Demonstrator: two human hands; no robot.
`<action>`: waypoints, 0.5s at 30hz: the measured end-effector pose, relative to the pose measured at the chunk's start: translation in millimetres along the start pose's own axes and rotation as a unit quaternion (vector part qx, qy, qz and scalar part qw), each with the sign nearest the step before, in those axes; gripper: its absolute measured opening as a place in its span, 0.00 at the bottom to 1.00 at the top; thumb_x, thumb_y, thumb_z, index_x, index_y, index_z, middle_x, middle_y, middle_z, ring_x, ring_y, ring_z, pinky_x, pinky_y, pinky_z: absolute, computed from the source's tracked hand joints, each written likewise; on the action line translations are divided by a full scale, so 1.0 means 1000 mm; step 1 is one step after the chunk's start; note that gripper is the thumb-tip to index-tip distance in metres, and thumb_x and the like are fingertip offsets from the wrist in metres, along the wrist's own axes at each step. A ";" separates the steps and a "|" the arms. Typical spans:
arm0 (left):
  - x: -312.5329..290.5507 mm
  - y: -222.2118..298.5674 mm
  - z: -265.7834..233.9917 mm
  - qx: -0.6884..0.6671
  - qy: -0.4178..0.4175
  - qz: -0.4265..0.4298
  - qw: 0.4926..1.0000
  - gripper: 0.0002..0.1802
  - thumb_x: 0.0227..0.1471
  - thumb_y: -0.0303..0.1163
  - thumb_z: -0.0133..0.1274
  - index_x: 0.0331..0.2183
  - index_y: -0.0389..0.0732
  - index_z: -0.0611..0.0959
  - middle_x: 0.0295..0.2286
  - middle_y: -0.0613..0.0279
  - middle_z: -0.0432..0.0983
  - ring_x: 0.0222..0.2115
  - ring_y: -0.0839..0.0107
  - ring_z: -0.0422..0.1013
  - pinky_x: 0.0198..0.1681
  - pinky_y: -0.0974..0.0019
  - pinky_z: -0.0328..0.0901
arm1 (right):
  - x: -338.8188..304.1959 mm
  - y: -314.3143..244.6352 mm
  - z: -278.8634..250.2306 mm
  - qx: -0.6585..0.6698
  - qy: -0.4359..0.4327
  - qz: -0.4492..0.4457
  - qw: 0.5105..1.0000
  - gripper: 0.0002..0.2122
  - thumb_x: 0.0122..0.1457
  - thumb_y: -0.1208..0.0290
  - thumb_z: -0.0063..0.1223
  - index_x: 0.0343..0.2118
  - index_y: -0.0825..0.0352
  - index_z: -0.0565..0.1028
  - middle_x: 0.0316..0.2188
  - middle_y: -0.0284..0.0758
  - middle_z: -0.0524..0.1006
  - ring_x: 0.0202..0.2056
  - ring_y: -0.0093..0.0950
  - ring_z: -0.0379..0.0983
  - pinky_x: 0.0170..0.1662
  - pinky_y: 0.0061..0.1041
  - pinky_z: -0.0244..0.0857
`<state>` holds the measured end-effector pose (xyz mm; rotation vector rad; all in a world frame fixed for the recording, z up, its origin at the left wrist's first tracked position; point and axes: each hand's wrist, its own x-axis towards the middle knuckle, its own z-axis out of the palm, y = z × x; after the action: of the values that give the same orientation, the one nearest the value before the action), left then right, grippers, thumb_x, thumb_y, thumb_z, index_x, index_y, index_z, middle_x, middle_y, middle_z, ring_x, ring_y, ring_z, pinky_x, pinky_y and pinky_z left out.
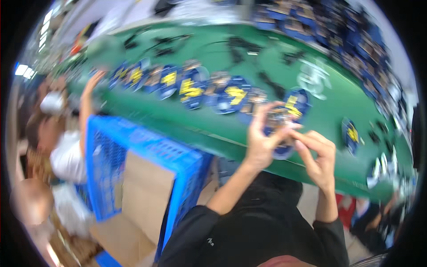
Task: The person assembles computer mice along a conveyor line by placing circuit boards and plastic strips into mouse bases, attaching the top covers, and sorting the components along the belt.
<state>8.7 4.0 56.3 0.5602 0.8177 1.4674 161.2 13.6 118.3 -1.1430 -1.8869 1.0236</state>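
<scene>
My left hand is closed around a small assembly with shiny, brownish parts and a dark blue base; blur hides its exact kind. My right hand meets it from the right, thumb and forefinger pinched at its near edge. Whatever lies between those fingertips is too small to make out. Just beyond my hands, a dark blue disc with yellow strips lies on the green work table. Similar blue round pieces with yellow strips stand in a row to the left.
Black cables and bundled white cables lie farther back. One blue disc is at the right. A blue plastic crate with cardboard stands at my left, near a co-worker's arm. More blue pieces fill the far side.
</scene>
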 end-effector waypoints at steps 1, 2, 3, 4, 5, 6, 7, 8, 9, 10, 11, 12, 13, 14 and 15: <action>0.008 -0.005 0.005 -0.026 0.014 -0.014 0.999 0.29 0.53 0.22 0.57 0.55 0.36 0.65 0.41 0.47 0.76 0.38 0.56 0.77 0.42 0.56 0.74 | -0.001 0.014 -0.018 -0.011 0.010 0.003 1.000 0.10 0.54 0.82 0.56 0.40 0.69 0.81 0.25 0.38 0.77 0.25 0.27 0.73 0.32 0.23 0.65; 0.015 -0.009 0.010 -0.046 0.035 -0.025 0.998 0.29 0.53 0.22 0.57 0.54 0.36 0.65 0.40 0.46 0.76 0.37 0.56 0.78 0.41 0.55 0.75 | -0.005 0.030 -0.034 -0.046 0.070 0.017 0.996 0.09 0.54 0.82 0.56 0.39 0.68 0.81 0.26 0.38 0.79 0.27 0.28 0.74 0.33 0.23 0.66; 0.018 -0.019 0.011 -0.069 0.030 -0.043 0.996 0.28 0.54 0.22 0.56 0.54 0.36 0.65 0.40 0.44 0.76 0.36 0.54 0.78 0.40 0.54 0.75 | -0.014 0.056 -0.051 -0.117 0.165 0.061 0.977 0.12 0.54 0.78 0.58 0.42 0.68 0.80 0.31 0.39 0.79 0.31 0.30 0.74 0.37 0.25 0.67; 0.019 -0.023 0.013 -0.090 0.031 -0.056 0.994 0.27 0.55 0.23 0.55 0.54 0.36 0.65 0.40 0.42 0.75 0.35 0.53 0.78 0.38 0.53 0.76 | -0.024 0.080 -0.066 -0.182 0.254 0.097 0.945 0.15 0.54 0.75 0.60 0.46 0.67 0.78 0.36 0.41 0.79 0.36 0.33 0.75 0.41 0.28 0.68; 0.023 -0.033 0.018 -0.087 0.019 -0.074 0.993 0.27 0.55 0.23 0.55 0.55 0.36 0.65 0.40 0.40 0.75 0.33 0.52 0.78 0.37 0.53 0.76 | -0.033 0.105 -0.085 -0.335 0.283 0.099 0.893 0.21 0.53 0.71 0.62 0.51 0.66 0.74 0.43 0.42 0.77 0.42 0.35 0.73 0.46 0.31 0.66; 0.024 -0.036 0.019 -0.078 0.015 -0.086 0.993 0.27 0.55 0.23 0.54 0.55 0.36 0.65 0.39 0.39 0.75 0.32 0.51 0.78 0.36 0.53 0.77 | -0.042 0.129 -0.099 -0.471 0.297 0.096 0.825 0.27 0.52 0.67 0.64 0.56 0.64 0.70 0.49 0.44 0.74 0.47 0.38 0.71 0.51 0.34 0.65; 0.027 -0.040 0.022 -0.068 -0.006 -0.105 0.992 0.28 0.55 0.24 0.54 0.55 0.35 0.65 0.39 0.39 0.75 0.31 0.51 0.79 0.35 0.53 0.77 | -0.057 0.155 -0.111 -0.500 0.267 0.167 0.807 0.36 0.50 0.62 0.66 0.62 0.62 0.62 0.56 0.44 0.68 0.54 0.41 0.66 0.58 0.38 0.59; 0.027 -0.045 0.024 -0.073 -0.010 -0.112 0.991 0.28 0.55 0.24 0.54 0.55 0.35 0.65 0.39 0.39 0.75 0.31 0.51 0.79 0.35 0.53 0.77 | -0.067 0.171 -0.119 -0.506 0.267 0.172 0.802 0.36 0.50 0.62 0.66 0.62 0.62 0.62 0.56 0.44 0.68 0.54 0.41 0.66 0.58 0.38 0.59; 0.027 -0.049 0.026 -0.072 -0.025 -0.121 0.990 0.28 0.55 0.24 0.54 0.55 0.35 0.65 0.39 0.39 0.75 0.31 0.51 0.79 0.35 0.54 0.77 | -0.075 0.184 -0.125 -0.469 0.254 0.178 0.827 0.36 0.50 0.62 0.66 0.62 0.63 0.62 0.55 0.45 0.69 0.53 0.42 0.67 0.57 0.38 0.60; 0.027 -0.053 0.024 -0.068 -0.034 -0.127 0.989 0.28 0.55 0.23 0.54 0.55 0.35 0.65 0.38 0.40 0.75 0.32 0.52 0.79 0.35 0.54 0.77 | -0.072 0.184 -0.124 -0.427 0.236 0.181 0.854 0.36 0.51 0.63 0.66 0.62 0.63 0.61 0.53 0.46 0.70 0.52 0.43 0.68 0.56 0.38 0.62; 0.026 -0.055 0.022 -0.058 -0.051 -0.125 0.989 0.27 0.54 0.23 0.54 0.55 0.34 0.65 0.38 0.40 0.76 0.32 0.52 0.79 0.36 0.54 0.77 | -0.069 0.172 -0.120 -0.332 0.257 0.235 0.877 0.32 0.53 0.63 0.64 0.59 0.67 0.64 0.48 0.45 0.75 0.46 0.40 0.74 0.52 0.34 0.66; 0.026 -0.059 0.022 -0.059 -0.045 -0.125 0.989 0.27 0.54 0.23 0.54 0.55 0.34 0.65 0.38 0.40 0.76 0.32 0.52 0.79 0.36 0.54 0.77 | -0.071 0.176 -0.123 -0.332 0.251 0.235 0.878 0.32 0.53 0.63 0.64 0.59 0.67 0.64 0.48 0.45 0.75 0.46 0.40 0.74 0.52 0.34 0.66; 0.027 -0.060 0.023 -0.062 -0.044 -0.138 0.988 0.27 0.54 0.23 0.55 0.54 0.34 0.65 0.38 0.40 0.76 0.32 0.52 0.79 0.36 0.54 0.77 | -0.074 0.177 -0.128 -0.150 0.291 0.259 0.909 0.29 0.55 0.63 0.62 0.58 0.68 0.66 0.45 0.43 0.78 0.42 0.34 0.76 0.48 0.30 0.68; 0.028 -0.061 0.023 -0.065 -0.043 -0.150 0.986 0.27 0.54 0.23 0.55 0.54 0.33 0.65 0.38 0.40 0.76 0.33 0.51 0.79 0.37 0.54 0.77 | -0.074 0.178 -0.132 0.038 0.322 0.274 0.906 0.25 0.57 0.64 0.60 0.56 0.69 0.68 0.42 0.42 0.80 0.38 0.29 0.78 0.44 0.27 0.69; 0.027 -0.062 0.022 -0.076 -0.040 -0.155 0.984 0.27 0.54 0.22 0.55 0.54 0.33 0.65 0.39 0.40 0.76 0.34 0.51 0.78 0.38 0.53 0.76 | -0.074 0.179 -0.132 0.062 0.314 0.280 0.905 0.20 0.60 0.66 0.57 0.53 0.69 0.72 0.37 0.38 0.81 0.36 0.21 0.77 0.38 0.20 0.69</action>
<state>63.1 30.3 19.1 0.3549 0.6882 1.2013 367.2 34.8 8.3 -1.7353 -0.9885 0.8881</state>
